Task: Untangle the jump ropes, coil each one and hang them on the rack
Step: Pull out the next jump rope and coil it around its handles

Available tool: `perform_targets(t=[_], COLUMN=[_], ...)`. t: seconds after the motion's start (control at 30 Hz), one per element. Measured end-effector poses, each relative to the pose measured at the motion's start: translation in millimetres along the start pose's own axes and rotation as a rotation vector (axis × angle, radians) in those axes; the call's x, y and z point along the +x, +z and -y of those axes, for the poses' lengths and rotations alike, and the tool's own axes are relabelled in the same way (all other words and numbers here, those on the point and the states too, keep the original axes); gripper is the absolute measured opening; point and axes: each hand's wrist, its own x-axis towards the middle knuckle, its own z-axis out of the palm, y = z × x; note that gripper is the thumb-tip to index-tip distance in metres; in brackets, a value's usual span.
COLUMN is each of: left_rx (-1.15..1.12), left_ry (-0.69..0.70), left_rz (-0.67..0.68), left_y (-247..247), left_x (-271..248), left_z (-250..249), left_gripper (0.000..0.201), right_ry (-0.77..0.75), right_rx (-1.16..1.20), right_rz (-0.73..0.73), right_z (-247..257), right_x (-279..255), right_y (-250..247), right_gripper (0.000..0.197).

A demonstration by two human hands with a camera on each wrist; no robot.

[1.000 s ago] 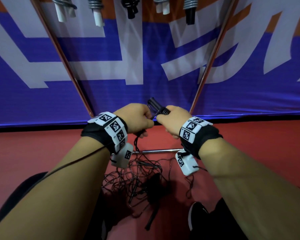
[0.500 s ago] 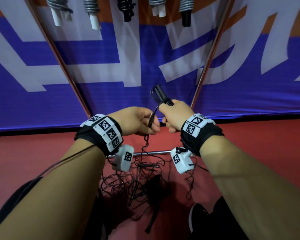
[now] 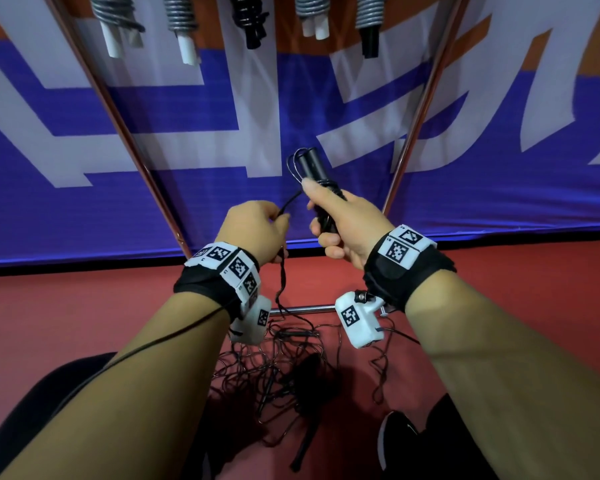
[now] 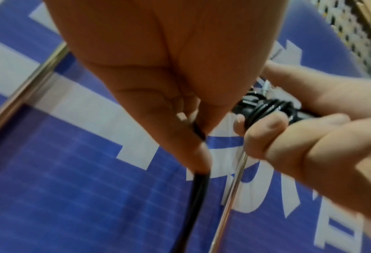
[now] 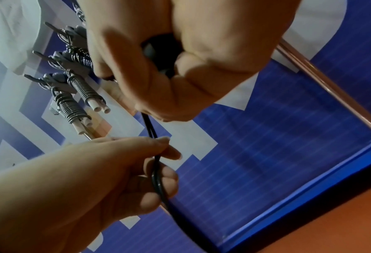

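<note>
My right hand grips a pair of black jump-rope handles, held upright with a few turns of thin black cord wound round them. Just to its left, my left hand pinches the same black cord between thumb and fingers; in the right wrist view the cord runs from my right fist down through the left fingers. From there it drops twisted to a tangled heap of black ropes on the red floor between my feet. Coiled ropes hang on the rack above.
Two copper-coloured rack legs slant down in front of a blue and white banner. A metal crossbar lies low on the floor behind the heap. My black shoe stands at the lower right.
My right hand has lifted the handles higher and tipped them more upright. My left hand has slid away along the cord, opening a gap between the hands.
</note>
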Motion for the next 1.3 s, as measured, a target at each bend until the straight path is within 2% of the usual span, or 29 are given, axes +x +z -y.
perform_targets(t=[0.07, 0.1, 0.17, 0.23, 0.27, 0.33, 0.4, 0.47, 0.5, 0.6, 0.7, 0.73, 0.9, 0.93, 1.07, 1.1, 1.23, 1.3], left_rx=[-0.132, -0.213, -0.326, -0.317, -0.293, -0.196, 0.024, 0.251, 0.275, 0.015, -0.37, -0.454, -0.57, -0.509, 0.167, 0.238, 0.139, 0.061], left_ry=[-0.022, -0.03, -0.031, 0.023, 0.045, 0.025, 0.039, 0.081, 0.084, -0.038, -0.138, -0.143, -0.103, -0.063, 0.225, 0.258, 0.19, 0.19], left_rz=[0.108, 0.186, 0.342, 0.471, 0.507, 0.472, 0.338, 0.218, 0.18, 0.141, 0.232, 0.268, 0.454, 0.469, 0.345, 0.323, 0.164, 0.18], left_y=[0.2, -0.6, -2.3, -6.1, -7.8, -9.9, -10.5, -9.6, -8.4, -5.0, -9.6, -12.8, -33.2, -36.1, -42.5, -40.9, -34.5, -39.7], left_x=[-1.0, -1.0, -1.3, -3.5, -4.5, -4.6, -4.2, -5.9, -7.4, -10.2, -8.5, -6.9, -5.6, -5.3, 1.5, 2.2, 0.8, 0.9], left_z=[-2.9, -3.4, -3.0, -1.6, -1.1, -1.2, -1.6, -1.8, -2.7, -6.2, -12.0, -12.7, -7.1, -5.0, 6.0, 7.1, 6.7, 6.1], left_gripper=[0.031, 0.031, 0.022, 0.011, 0.012, 0.017, 0.02, 0.013, 0.01, 0.017, 0.007, 0.01, 0.021, 0.022, 0.008, 0.008, 0.008, 0.009], right_ry=[0.017, 0.027, 0.035, 0.04, 0.043, 0.048, 0.042, 0.043, 0.05, 0.069, 0.065, 0.062, 0.074, 0.078, 0.102, 0.11, 0.218, 0.289], right_rx=[0.034, 0.061, 0.107, 0.127, 0.135, 0.137, 0.102, 0.074, 0.074, 0.087, 0.118, 0.127, 0.182, 0.187, 0.139, 0.118, -0.024, -0.169], right_rz=[-0.027, -0.047, -0.083, -0.109, -0.116, -0.095, -0.053, -0.023, -0.016, -0.006, -0.023, -0.03, -0.018, -0.008, 0.103, 0.144, 0.374, 0.499], right_z=[2.4, 3.4, 5.2, 5.8, 5.9, 6.1, 5.7, 4.9, 4.9, 5.8, 8.0, 9.1, 11.7, 11.6, 11.7, 11.6, 7.7, 2.1], right_x=[-0.8, -0.7, 0.5, 2.2, 3.3, 3.2, 0.8, -1.4, -1.9, -2.3, -1.3, -0.7, 3.5, 3.2, -2.0, -3.7, -11.8, -17.0], right_y=[0.0, -1.1, -4.6, -7.0, -8.2, -9.0, -7.6, -5.6, -4.8, -4.4, -8.1, -10.1, -20.4, -21.9, -19.5, -17.2, -8.0, -4.4], right_gripper=[0.063, 0.065, 0.058, 0.046, 0.043, 0.045, 0.054, 0.054, 0.049, 0.036, 0.036, 0.036, 0.037, 0.037, 0.036, 0.036, 0.035, 0.032])
